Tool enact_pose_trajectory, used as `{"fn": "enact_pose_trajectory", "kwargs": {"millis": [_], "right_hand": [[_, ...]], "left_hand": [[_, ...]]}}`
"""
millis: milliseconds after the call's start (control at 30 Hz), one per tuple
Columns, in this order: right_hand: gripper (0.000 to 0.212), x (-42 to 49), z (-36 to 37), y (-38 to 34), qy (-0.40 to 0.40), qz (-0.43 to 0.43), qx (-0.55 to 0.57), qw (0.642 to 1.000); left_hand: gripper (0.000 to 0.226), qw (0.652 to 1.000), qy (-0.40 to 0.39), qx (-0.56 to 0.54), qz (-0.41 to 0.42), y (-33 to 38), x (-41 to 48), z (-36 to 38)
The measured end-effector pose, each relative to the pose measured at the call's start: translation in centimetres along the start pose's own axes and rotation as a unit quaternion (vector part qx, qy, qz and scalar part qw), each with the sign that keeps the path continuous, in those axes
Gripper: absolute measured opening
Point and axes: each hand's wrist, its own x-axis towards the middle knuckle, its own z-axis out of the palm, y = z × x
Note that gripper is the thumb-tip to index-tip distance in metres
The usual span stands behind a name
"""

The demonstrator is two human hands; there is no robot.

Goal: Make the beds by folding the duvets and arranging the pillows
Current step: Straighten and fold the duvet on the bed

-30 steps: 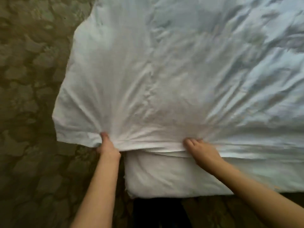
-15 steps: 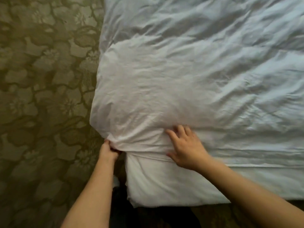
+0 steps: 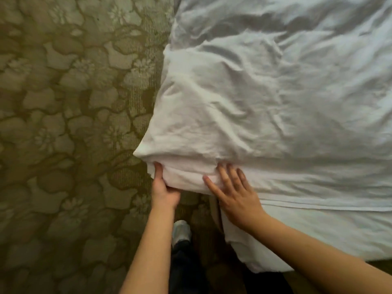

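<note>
Two bare forearms reach up from the bottom edge. Between them, lowest of all, are a dark trouser leg (image 3: 186,270) and the toe of a pale shoe (image 3: 180,231) on the carpet (image 3: 63,124), which is olive with a large flower pattern. Just right of the shoe, the white-sheeted corner of the mattress (image 3: 318,236) drops toward the floor. Above that, the two hands are near one another but apart, at the near left corner of the bed. The left hand (image 3: 164,190) grips the folded corner of the white duvet (image 3: 265,98), with the thumb on top of the cloth and the other fingers curled out of sight beneath it. The right hand (image 3: 235,195) lies flat on the duvet's near edge just beside it, fingers straight and spread, their tips at the shadowed crease under the upper layer. The gripped corner juts leftward past the mattress and hangs over the carpet. Farther off, the duvet lies rumpled across the bed, covering it up to the top and right edges of the view.
</note>
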Motion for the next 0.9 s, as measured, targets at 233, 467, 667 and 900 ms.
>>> {"fn": "enact_pose_trajectory", "kwargs": {"millis": [233,467,667,900], "right_hand": [[0.025,7.7,-4.8,-1.3,-0.124,0.131,0.046,0.983],[0.026,5.3,-5.6,-1.3,-0.164,0.101,0.098,0.976],[0.027,3.4,-9.0,0.7,-0.187,0.033,0.167,0.967],[0.058,2.1,-16.6,-0.6,-0.167,0.056,0.189,0.966]], "left_hand": [[0.016,0.994,0.096,-0.024,0.034,1.5,-1.0,-0.9],[0.023,0.996,0.088,0.019,0.002,1.8,-1.5,-1.8],[0.011,0.971,0.146,0.177,0.069,3.8,-4.7,-1.2],[0.024,0.917,0.137,0.314,0.203,6.4,-15.1,6.4]]}}
